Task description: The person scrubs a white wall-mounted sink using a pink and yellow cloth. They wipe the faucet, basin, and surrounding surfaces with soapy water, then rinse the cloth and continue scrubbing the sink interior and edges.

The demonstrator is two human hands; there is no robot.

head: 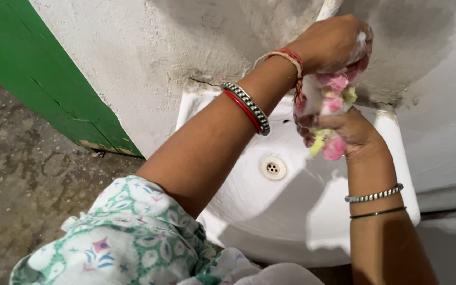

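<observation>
Risk of suds splashing beyond the sink (397,158): left hand (333,45) and right hand (352,134), both clenched, wring a soapy pink-yellow cloth (331,95) near its far right rim.

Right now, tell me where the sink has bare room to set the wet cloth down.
The sink is bare around the drain and across its near bowl. It is crowded at the back rim, where the left hand and right hand grip the cloth.

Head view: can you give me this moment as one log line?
left hand: grips cloth top | right hand: grips cloth bottom | cloth: pink-yellow, soapy | sink: white, below
</observation>
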